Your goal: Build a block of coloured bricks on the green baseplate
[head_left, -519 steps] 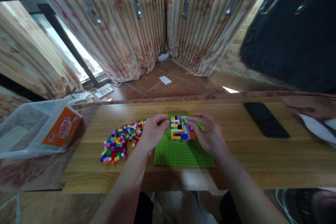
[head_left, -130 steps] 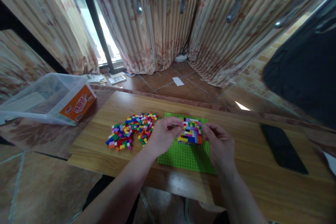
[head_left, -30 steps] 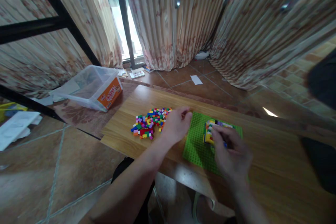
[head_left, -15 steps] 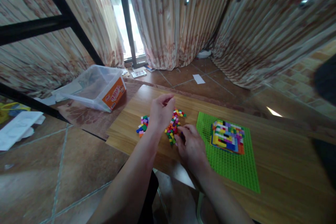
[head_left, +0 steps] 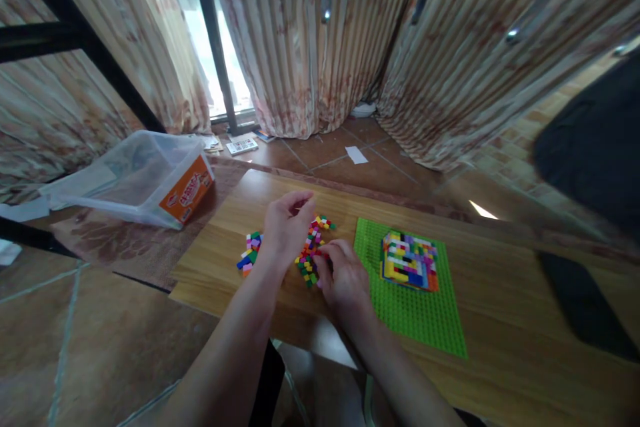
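Observation:
Loose toy bricks point(head_left: 311, 259) in many colours lie in a pile on the wooden table, with a smaller group of bricks point(head_left: 250, 252) to the left. My left hand point(head_left: 287, 227) hovers between the two groups, fingers curled into a pinch; what is in them, if anything, is too small to name. At the pile's right edge, my right hand point(head_left: 345, 277) has thumb and fingertips drawn together among the bricks, hiding what they grip. A layered, multicoloured brick build point(head_left: 410, 260) sits on a green baseplate point(head_left: 415, 320) to the right of my right hand.
The wooden table point(head_left: 495, 307) carries a dark flat object point(head_left: 585, 303) at its right. A clear plastic bin point(head_left: 135, 167) with an orange label stands on the floor mat at left. Beyond the table hang striped curtains point(head_left: 300, 47); paper point(head_left: 356, 155) lies on the tiles.
The view has swung right, so everything sits farther left, and more of the dark flat object shows. Both hands keep nearly the same places by the brick pile.

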A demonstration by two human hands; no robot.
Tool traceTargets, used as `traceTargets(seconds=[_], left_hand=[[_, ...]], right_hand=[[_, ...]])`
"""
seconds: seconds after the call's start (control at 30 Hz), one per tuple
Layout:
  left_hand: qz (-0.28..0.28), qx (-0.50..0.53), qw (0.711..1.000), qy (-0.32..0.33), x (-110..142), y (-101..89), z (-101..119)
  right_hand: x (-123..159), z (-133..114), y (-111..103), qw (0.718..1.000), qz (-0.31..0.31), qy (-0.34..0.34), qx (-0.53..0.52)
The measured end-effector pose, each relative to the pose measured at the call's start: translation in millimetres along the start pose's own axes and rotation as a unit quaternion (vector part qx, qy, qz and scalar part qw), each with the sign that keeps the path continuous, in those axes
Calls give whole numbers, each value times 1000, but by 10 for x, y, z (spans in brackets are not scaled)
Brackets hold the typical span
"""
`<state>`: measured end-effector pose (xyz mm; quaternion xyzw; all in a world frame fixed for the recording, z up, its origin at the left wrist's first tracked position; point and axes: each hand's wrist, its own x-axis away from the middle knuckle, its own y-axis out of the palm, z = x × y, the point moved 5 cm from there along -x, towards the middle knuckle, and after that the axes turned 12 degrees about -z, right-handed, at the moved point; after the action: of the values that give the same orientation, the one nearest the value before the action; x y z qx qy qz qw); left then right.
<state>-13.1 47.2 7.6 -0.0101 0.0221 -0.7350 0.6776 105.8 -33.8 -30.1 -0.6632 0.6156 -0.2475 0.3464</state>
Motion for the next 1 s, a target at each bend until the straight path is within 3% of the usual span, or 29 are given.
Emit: traceTargets(seconds=[0.17, 0.4, 0.6, 0.8, 1.0], left_hand=[[-16, -2, 1000, 7, 12, 65, 1], [-72, -105, 992, 2, 76, 241, 34], [-134, -178, 974, 41, 118, 456, 32], [-167, -229, 957, 54, 152, 601, 27], [-195, -248, 948, 53, 175, 685, 16]], right_hand=[[55, 90, -404, 990, 81, 7, -112], [266, 637, -900, 940, 198, 68, -268], [513, 1105, -1335, 921, 260, 140, -255], [659, 1378, -1448, 954, 160, 176, -181], [658, 1350, -1407, 969, 92, 182, -140]])
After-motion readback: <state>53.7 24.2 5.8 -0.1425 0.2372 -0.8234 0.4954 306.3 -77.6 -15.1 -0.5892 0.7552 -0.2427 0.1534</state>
